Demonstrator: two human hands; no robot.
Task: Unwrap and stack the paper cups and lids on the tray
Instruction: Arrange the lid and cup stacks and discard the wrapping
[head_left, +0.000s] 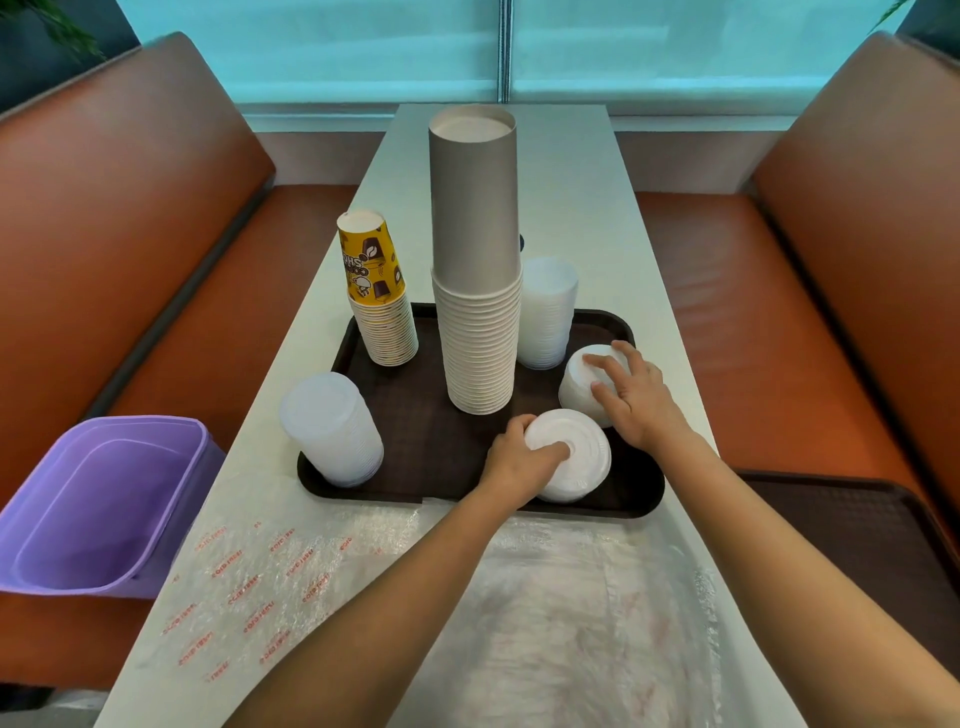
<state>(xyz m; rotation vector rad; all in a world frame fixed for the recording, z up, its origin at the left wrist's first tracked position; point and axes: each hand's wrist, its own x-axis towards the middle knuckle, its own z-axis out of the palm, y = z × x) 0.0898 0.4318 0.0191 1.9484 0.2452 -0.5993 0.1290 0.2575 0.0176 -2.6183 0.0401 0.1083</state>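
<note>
Booth table, tray's (363, 483) near-right corner: your left hand (519, 462) and right hand (631, 397) each clasp a white lid stack (569, 454); next, steady them upright.

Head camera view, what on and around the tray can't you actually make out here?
- Dark object behind the tall grey cup stack: the stack hides nearly all of it.
- Red print on the plastic wrap: too small and blurred to read.
- Second tray on the right seat: cut off by the frame's right edge.
- Lid stack under the left hand: its count is hidden by the hand.
- Right hand covers part of the other white lid stack.
</note>
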